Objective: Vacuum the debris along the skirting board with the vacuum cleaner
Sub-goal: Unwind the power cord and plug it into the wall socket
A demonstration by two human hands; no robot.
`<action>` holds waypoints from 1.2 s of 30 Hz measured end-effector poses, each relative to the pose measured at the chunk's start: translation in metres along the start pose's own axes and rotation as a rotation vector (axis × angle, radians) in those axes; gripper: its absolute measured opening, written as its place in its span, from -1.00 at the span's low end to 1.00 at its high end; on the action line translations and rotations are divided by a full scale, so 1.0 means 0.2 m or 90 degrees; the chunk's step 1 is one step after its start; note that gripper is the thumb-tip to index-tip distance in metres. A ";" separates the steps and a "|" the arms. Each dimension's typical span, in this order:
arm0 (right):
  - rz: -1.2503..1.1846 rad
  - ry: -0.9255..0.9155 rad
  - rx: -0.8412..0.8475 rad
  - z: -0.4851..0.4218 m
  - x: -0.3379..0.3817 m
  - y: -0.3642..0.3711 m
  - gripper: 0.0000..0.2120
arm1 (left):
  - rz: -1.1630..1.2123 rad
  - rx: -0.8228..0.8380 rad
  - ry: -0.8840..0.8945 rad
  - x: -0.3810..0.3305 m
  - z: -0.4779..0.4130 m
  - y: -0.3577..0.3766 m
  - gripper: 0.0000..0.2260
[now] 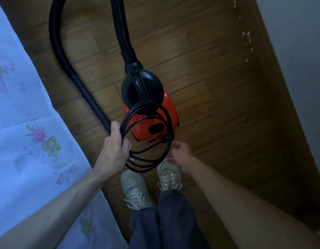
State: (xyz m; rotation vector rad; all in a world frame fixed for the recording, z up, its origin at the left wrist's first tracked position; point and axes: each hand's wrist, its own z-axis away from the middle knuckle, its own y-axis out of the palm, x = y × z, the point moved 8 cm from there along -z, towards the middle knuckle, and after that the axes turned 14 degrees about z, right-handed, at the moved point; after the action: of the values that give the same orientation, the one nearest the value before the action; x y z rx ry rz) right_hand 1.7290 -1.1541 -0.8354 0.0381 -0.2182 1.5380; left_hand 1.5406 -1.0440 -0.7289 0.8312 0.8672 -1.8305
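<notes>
In the head view, a red vacuum cleaner (152,121) with a black top is seen standing on the wooden floor (200,97), just ahead of two pale laced shoes (137,189). A coiled black power cord (146,159) is held in the left hand (116,150), whose grip is wrapped around the left side of the loops. The right hand (180,153) is seen at the right side of the coil with fingers loosely curled; whether the cord is actually pinched there cannot be told. A black ribbed hose (121,24) is attached to the cleaner's top, and a black tube (91,97) is seen running down toward the left hand. Pale scraps of debris (246,37) are scattered along the skirting board (274,72) on the right, well apart from the cleaner. A floral sheet (26,123) is seen at the left.
</notes>
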 end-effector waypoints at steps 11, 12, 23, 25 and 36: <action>-0.173 -0.064 -0.100 -0.12 -0.05 0.08 -0.92 | -0.052 -0.075 0.083 -0.03 0.04 -0.07 -0.94; -0.137 -0.081 -0.109 -0.11 -0.05 0.07 -0.90 | -0.047 -0.075 0.078 -0.03 0.04 -0.06 -0.95; 0.168 -0.210 -0.159 0.11 -0.09 -0.17 -0.65 | -0.058 -0.049 0.030 -0.14 0.03 -0.02 -0.90; 0.189 -0.229 -0.174 0.15 -0.07 -0.23 -0.66 | -0.066 -0.039 0.015 -0.13 0.03 -0.01 -0.93; -0.391 0.012 -0.138 0.19 0.15 -0.49 -0.86 | -0.082 -0.012 -0.008 -0.06 0.03 -0.03 -0.91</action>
State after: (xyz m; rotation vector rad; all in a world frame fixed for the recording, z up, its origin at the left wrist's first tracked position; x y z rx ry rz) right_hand 1.8230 -1.1343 -0.7813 -0.0756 -0.3221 0.8977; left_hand 1.5386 -1.0426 -0.7144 0.7674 0.9475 -1.9344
